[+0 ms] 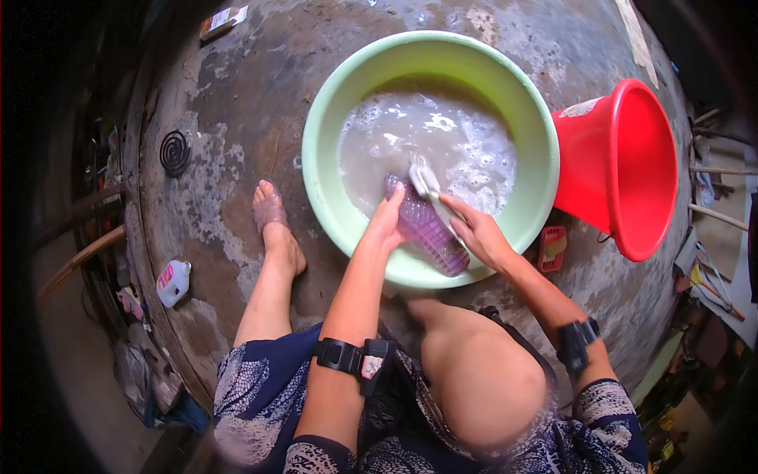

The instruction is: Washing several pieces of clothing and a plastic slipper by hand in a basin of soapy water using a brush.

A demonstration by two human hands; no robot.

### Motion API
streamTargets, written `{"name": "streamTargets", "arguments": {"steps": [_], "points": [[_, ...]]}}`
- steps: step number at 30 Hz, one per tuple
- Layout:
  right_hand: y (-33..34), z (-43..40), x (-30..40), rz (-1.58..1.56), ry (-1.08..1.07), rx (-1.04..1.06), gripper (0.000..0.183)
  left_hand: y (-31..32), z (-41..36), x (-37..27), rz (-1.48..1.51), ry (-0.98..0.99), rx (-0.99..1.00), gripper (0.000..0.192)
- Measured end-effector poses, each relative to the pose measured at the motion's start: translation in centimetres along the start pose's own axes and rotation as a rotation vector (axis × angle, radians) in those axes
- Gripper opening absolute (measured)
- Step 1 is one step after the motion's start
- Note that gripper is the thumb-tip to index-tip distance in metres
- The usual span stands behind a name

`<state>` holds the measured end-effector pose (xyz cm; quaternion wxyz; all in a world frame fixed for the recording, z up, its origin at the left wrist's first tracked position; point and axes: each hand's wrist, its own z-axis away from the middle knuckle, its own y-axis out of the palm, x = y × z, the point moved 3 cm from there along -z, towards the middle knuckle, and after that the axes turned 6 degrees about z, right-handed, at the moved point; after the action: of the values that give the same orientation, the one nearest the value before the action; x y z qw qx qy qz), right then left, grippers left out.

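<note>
A pale green plastic basin (325, 195) holds cloudy, sudsy water (379, 148). Over its near side, my left hand (386, 220) grips a translucent purple plastic shoe (429, 234), sole side up, its lower end by the basin's near wall. My right hand (479, 230) is closed on the handle of a scrubbing brush (424, 178), whose foamy white head lies at the upper right edge of the shoe. The brush's bristles are hidden by suds.
A red plastic bucket (586, 160) lies on its side right of the basin. Near it is a red soap dish (552, 249) with a soap bar. On the concrete floor at left are a black coil (175, 154) and a white plastic bottle (173, 284); a small box (222, 23) lies at upper left.
</note>
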<state>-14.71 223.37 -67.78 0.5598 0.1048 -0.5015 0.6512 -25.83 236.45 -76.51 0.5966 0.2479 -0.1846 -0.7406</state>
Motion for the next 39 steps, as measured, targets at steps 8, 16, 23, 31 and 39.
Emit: {"name": "streamTargets", "arguments": {"steps": [8, 16, 23, 31, 39], "points": [[0.4, 1.7, 0.3, 0.159, -0.104, -0.182, 0.035, 1.8, -0.4, 0.8, 0.044, 0.026, 0.086, 0.043], [-0.3, -4.5, -4.0, 0.219, 0.078, -0.135, 0.039, 1.9, 0.5, 1.0, -0.027, -0.034, 0.170, 0.040], [-2.0, 2.8, -0.8, 0.028, -0.085, -0.133, 0.045, 1.2, 0.5, 0.0, -0.046, 0.056, 0.040, 0.050], [0.8, 1.0, -0.1, 0.259, -0.075, -0.181, 0.042, 0.9, 0.2, 0.2, -0.035, -0.008, 0.113, 0.048], [1.5, -3.1, -5.6, 0.114, -0.031, -0.221, 0.042, 1.1, 0.1, 1.1, -0.036, 0.049, 0.065, 0.052]]}}
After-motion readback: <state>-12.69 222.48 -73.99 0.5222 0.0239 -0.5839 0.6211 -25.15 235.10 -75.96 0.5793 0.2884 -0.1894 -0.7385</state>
